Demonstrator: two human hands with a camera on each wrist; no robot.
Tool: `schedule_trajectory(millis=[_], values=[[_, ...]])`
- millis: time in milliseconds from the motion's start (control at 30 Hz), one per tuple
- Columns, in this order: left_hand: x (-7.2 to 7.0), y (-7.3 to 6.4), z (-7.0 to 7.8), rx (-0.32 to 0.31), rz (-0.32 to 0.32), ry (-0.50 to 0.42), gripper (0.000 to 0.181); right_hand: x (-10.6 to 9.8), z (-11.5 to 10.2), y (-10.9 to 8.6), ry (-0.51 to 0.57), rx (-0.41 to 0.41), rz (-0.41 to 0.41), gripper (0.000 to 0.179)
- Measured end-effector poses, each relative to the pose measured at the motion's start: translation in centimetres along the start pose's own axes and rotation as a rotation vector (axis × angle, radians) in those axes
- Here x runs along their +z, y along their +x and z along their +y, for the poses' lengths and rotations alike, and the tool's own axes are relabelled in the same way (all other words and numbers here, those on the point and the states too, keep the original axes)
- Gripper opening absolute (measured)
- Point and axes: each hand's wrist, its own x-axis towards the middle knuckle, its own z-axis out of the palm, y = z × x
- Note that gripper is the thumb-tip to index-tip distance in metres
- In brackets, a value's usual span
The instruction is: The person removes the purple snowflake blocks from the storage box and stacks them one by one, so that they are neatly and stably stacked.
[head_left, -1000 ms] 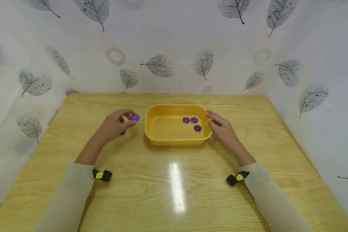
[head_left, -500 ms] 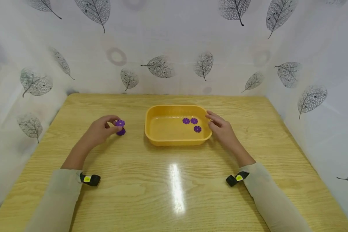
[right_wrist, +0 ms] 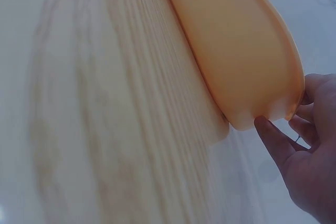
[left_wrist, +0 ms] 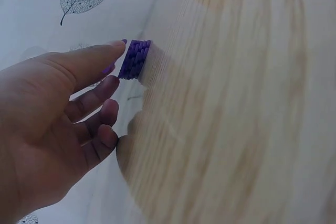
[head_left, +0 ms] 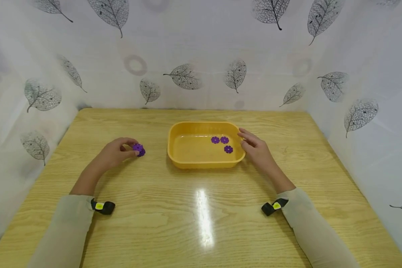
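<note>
In the head view my left hand [head_left: 113,153] pinches a purple notched plastic disc [head_left: 137,147] between thumb and fingers. Right beside and under it stands a short stack of similar discs [left_wrist: 135,59] on the table; in the left wrist view the pinched disc is mostly hidden behind the thumb, close to the stack. My right hand [head_left: 257,150] grips the right end of a yellow plastic tray [head_left: 204,164], thumb on its outer wall and fingers at the rim [right_wrist: 300,72]. Several purple discs lie flat inside the tray, toward its right side, one of them a front disc [head_left: 228,149].
The tray stands on a wood-grain table [head_left: 174,208], near its back half. A white leaf-patterned curtain [head_left: 201,48] hangs behind the table and along both sides. Each wrist wears a black strap with a small camera.
My left hand has moved left, away from the tray, and down to the disc stack, with a purple disc still between its fingers. The right hand and the tray have stayed in place.
</note>
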Motion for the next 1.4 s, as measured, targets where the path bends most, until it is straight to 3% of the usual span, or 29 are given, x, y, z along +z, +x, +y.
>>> schedule_trajectory(millis=[367, 1400], values=[[0.21, 0.02, -0.04, -0.003, -0.036, 0.000, 0.051, 0.00, 0.26, -0.03, 0.025, 0.002, 0.001, 0.040], [0.29, -0.21, 0.02, -0.007, -0.037, -0.012, 0.054, -0.22, 0.73, 0.38, 0.052, 0.001, -0.013, 0.039]])
